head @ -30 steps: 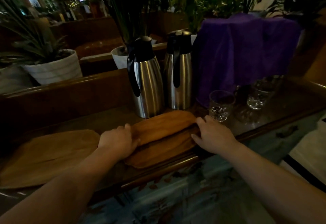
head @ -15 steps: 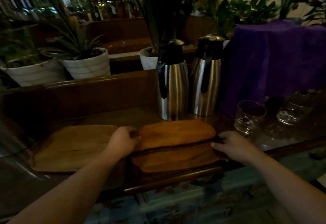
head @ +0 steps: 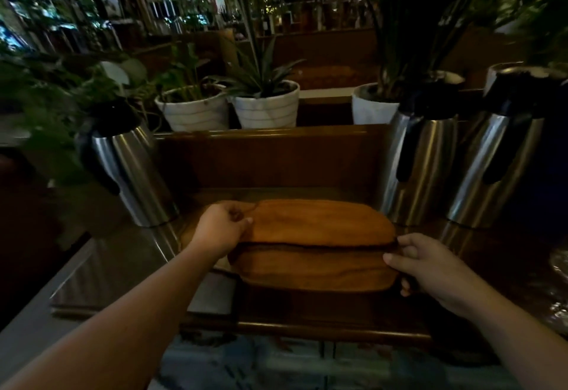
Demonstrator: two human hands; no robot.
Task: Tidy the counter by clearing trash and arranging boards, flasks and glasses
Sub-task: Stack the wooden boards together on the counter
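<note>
Two brown wooden boards lie stacked at the middle of the dark wooden counter (head: 307, 332), the top board (head: 319, 220) set a little further back than the lower board (head: 310, 269). My left hand (head: 219, 228) grips the left end of the top board. My right hand (head: 427, 262) holds the right end of the stack, fingers over the lower board's edge and thumb under it. One steel flask (head: 135, 180) with a black handle stands to the left; two more flasks (head: 415, 168) (head: 488, 171) stand to the right, close behind the boards' right end.
A raised wooden back ledge (head: 270, 156) runs behind the boards. White plant pots (head: 193, 111) (head: 266, 106) (head: 372, 106) stand beyond it. A glass (head: 561, 263) shows blurred at the far right edge. The light is dim.
Both hands have carried the stacked boards leftward, from in front of the two flasks to their left. The view has swung left: a third flask came into view, the purple cloth left it.
</note>
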